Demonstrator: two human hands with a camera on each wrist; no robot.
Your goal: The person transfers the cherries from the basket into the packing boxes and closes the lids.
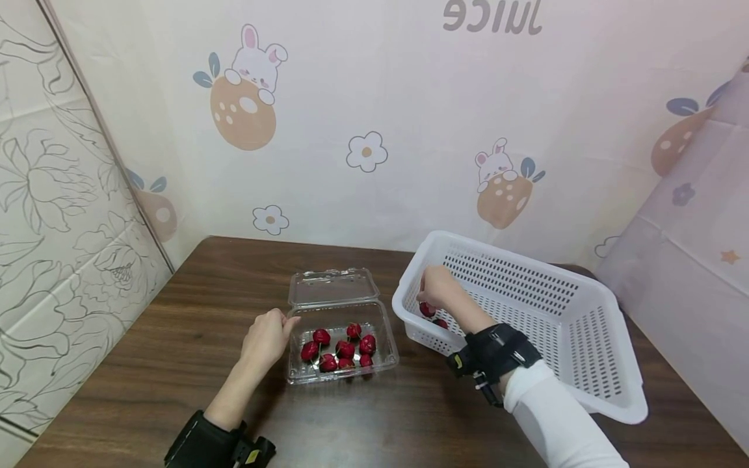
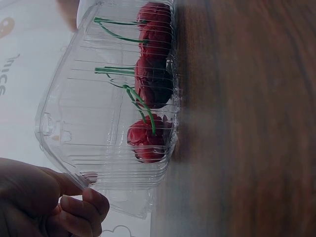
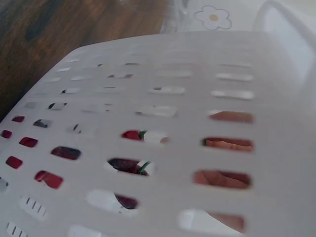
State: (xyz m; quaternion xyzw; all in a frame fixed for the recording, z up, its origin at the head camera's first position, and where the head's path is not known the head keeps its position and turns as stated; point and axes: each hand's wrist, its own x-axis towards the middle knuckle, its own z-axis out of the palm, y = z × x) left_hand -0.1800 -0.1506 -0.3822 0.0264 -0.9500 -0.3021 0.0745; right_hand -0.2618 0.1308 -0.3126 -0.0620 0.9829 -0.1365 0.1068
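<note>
My left hand (image 1: 266,341) pinches the left rim of a clear plastic clamshell box (image 1: 383,325), thumb and curled fingers at its corner in the left wrist view. Several red cherries (image 1: 345,349) with green stems (image 2: 116,70) lie in it, its lid (image 1: 333,287) folded back. My right hand (image 1: 441,287) reaches into the white basket (image 1: 585,286) at its left end, fingers curled downward, with a cherry (image 1: 427,309) right under them. Through the basket slots in the right wrist view, the fingers (image 3: 224,178) show with a bit of green at their tips. More cherries (image 3: 49,178) lie beside them.
The basket has tall slotted walls and stands to the right of the box on a brown wooden table (image 1: 234,279). A patterned cloth (image 1: 374,195) hangs behind the table's back edge, with other patterned sheets at both sides.
</note>
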